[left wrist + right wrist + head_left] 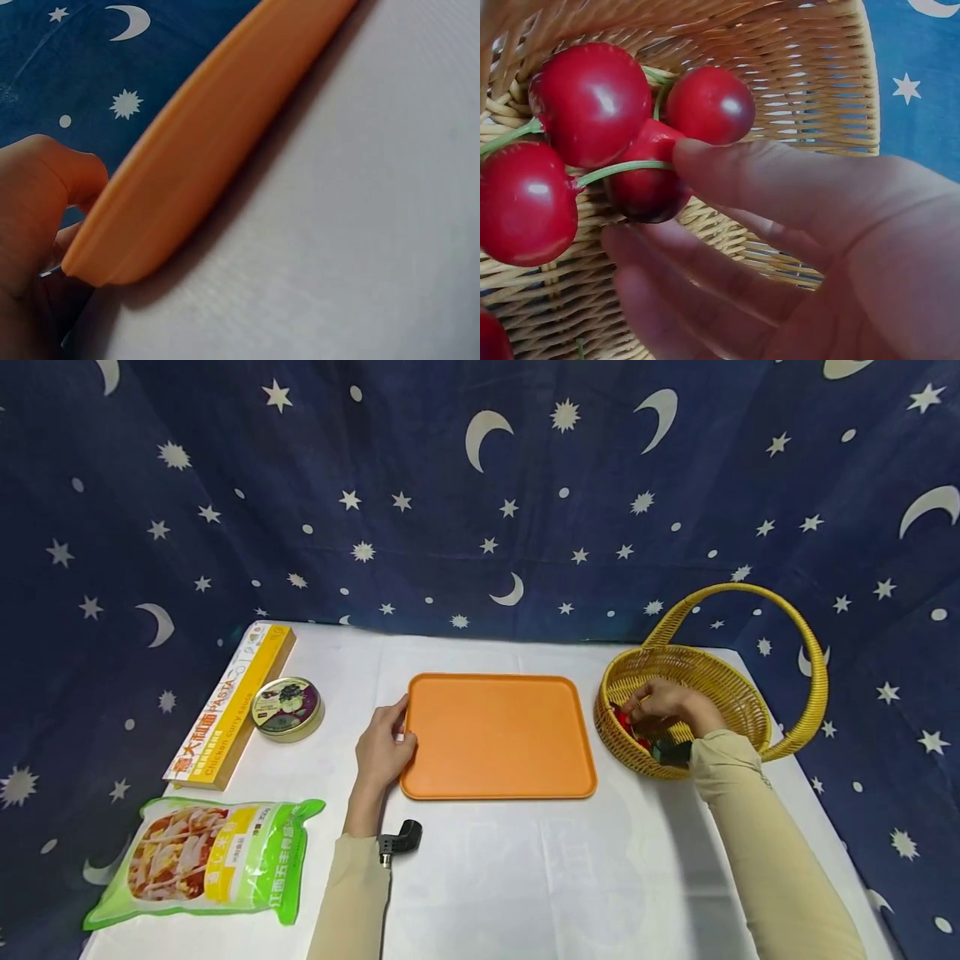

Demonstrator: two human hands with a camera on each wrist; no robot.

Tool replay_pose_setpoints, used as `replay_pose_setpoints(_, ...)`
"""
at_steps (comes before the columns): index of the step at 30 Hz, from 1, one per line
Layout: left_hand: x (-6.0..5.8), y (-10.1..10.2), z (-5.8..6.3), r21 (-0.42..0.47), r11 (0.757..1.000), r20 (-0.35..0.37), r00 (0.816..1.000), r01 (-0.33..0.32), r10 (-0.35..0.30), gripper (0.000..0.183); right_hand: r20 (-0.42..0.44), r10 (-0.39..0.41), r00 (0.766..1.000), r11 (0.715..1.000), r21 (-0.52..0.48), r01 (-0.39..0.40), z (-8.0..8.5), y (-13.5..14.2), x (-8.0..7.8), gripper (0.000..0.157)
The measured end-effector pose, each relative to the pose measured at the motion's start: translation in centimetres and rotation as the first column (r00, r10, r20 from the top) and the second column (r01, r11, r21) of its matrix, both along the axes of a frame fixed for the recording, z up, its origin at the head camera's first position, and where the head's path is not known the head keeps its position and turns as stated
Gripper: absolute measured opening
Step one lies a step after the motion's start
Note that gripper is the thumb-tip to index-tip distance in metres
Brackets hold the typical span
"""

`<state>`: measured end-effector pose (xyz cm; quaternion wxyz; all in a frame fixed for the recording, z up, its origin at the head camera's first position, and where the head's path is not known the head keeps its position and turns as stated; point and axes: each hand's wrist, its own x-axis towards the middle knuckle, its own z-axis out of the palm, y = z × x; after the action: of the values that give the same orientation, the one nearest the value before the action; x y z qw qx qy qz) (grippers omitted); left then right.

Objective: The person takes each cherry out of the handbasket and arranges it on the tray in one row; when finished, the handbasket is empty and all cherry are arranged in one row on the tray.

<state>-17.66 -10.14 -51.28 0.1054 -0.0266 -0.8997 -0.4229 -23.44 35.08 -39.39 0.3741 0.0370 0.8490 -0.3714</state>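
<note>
An orange tray [498, 735] lies flat in the middle of the white table. My left hand [384, 752] grips its left edge, the thumb on the near side of the rim; the left wrist view shows that hand at the tray's end. Inside the yellow wicker basket [613, 745], my right hand [802, 247] pinches a red cherry [646, 187], with the thumb on top and fingers below. Beside it are a large cherry [591, 103], a smaller one [711, 105] and another with a green stem [525, 202]. Part of the pinched cherry is hidden.
On the left stand a yellow pasta box [232, 706] and a round tin [288, 708]. A green food bag [202, 860] lies at the near left. The basket's tall handle [813, 668] arches up at the right. Behind hangs a dark blue star-patterned cloth [420, 552].
</note>
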Motion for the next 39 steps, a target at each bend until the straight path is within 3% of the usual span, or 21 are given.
replay_pose_setpoints(9, -0.2, -0.1, -0.3, -0.007, 1.0, -0.005, 1.0, -0.006, 0.006, 0.065, -0.046, -0.009, 0.999, 0.998, 0.058, 0.012, 0.2, -0.6, 0.1, 0.021)
replay_pose_setpoints(14, 0.0, 0.0, -0.7, -0.006, 1.0, 0.009, 1.0, -0.011, 0.011, 0.063, -0.015, -0.002, 1.0, 1.0, -0.008, 0.002, -0.4, -0.7, -0.2, 0.011)
replay_pose_setpoints(18, 0.1, -0.1, -0.8, -0.018, 1.0, 0.006, 1.0, -0.015, 0.015, 0.061, -0.112, 0.026, 0.993, 0.999, 0.031, -0.023, -0.1, -0.5, -0.3, 0.014)
replay_pose_setpoints(22, 0.1, -0.3, -0.8, -0.032, 0.999, 0.001, 1.0, -0.022, 0.022, 0.059, -0.223, -0.039, 0.974, 0.993, 0.098, 0.062, 1.1, -1.0, -0.2, 0.028)
replay_pose_setpoints(29, 0.0, -0.4, -0.6, -0.045, 0.999, 0.009, 1.0, -0.014, 0.014, 0.058, -0.298, -0.16, 0.941, 0.986, -0.004, 0.167, 2.8, -1.7, -0.1, 0.042)
replay_pose_setpoints(34, 0.0, -0.2, -0.2, -0.048, 0.999, -0.02, 1.0, -0.007, 0.006, 0.056, -0.383, -0.202, 0.901, 0.979, -0.087, 0.182, 3.7, -3.9, 0.1, 0.04)
replay_pose_setpoints(39, 0.0, 0.3, 0.0, -0.035, 0.999, -0.013, 1.0, 0.002, -0.002, 0.057, -0.481, -0.234, 0.845, 0.971, -0.154, 0.182, 3.8, -7.7, -0.2, 0.04)
